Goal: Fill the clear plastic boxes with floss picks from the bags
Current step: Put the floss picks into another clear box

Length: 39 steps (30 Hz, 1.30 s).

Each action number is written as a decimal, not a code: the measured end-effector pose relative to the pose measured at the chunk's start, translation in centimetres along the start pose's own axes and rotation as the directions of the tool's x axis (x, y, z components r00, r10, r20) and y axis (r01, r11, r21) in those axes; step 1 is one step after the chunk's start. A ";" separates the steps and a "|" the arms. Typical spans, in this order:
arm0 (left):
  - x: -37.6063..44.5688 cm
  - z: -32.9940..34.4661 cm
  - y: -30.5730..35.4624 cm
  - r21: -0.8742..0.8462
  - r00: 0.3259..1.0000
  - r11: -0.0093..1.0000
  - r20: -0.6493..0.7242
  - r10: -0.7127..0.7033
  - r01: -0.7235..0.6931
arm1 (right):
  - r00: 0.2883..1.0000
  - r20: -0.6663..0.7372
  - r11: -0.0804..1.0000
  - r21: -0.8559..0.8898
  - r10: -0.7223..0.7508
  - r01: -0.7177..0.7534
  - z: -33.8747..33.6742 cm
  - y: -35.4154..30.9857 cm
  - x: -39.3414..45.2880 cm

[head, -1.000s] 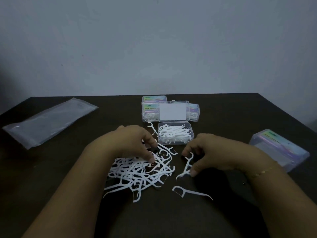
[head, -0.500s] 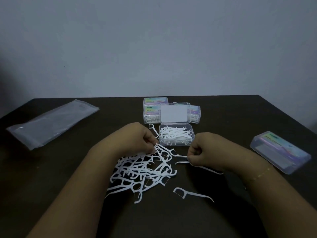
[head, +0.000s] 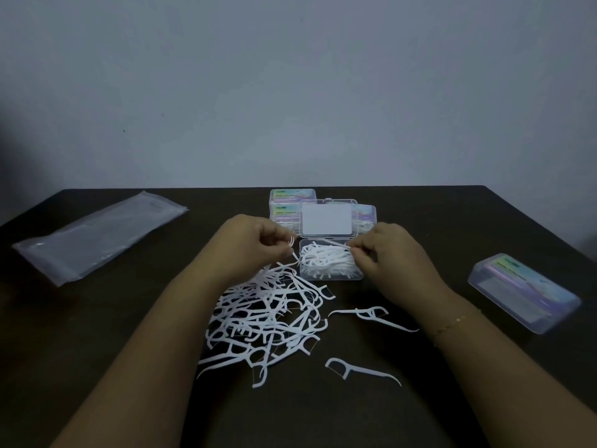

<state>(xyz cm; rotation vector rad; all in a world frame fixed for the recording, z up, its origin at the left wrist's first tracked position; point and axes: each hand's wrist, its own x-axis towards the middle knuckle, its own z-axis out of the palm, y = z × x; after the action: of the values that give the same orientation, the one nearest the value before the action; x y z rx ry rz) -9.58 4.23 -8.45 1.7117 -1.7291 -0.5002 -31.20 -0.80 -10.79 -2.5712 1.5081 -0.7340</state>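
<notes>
An open clear plastic box (head: 329,277) holding several white floss picks sits at the table's middle, its lid (head: 327,218) standing up behind it. My left hand (head: 255,244) pinches floss picks just left of the box. My right hand (head: 384,250) pinches a floss pick over the box's right rim. A loose pile of white floss picks (head: 271,318) lies in front of the box, between my forearms. Two single picks (head: 371,315) (head: 361,371) lie to the pile's right.
Closed labelled boxes (head: 287,205) stand stacked behind the open one. Another closed box (head: 523,291) lies at the right. A flat clear plastic bag (head: 97,234) lies at the far left. The dark table (head: 129,334) ends at a grey wall.
Both hands have lifted from the pile and moved away from me to the open box, each carrying picks. One pick that lay under my right hand now lies bare on the table.
</notes>
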 end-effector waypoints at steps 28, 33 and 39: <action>4.8 3.5 4.5 0.221 0.974 0.960 0.188 0.130 -0.171 | 0.979 -0.114 0.965 0.217 0.172 -0.144 -0.2 1.0 0.3; 2.8 2.3 1.7 0.160 0.989 0.978 -0.046 0.142 -0.133 | 0.989 -0.049 0.972 0.201 0.137 -0.125 -0.3 0.7 0.2; 0.5 1.0 -0.5 0.156 0.995 0.983 0.064 0.082 -0.091 | 0.922 0.383 0.927 0.327 0.048 -0.184 -3.4 -0.1 -0.7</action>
<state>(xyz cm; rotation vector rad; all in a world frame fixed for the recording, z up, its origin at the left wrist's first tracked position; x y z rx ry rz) -9.88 3.50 -9.38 1.7372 -1.9208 -0.3847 -32.94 0.45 -8.02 -2.1715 1.2605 -0.4265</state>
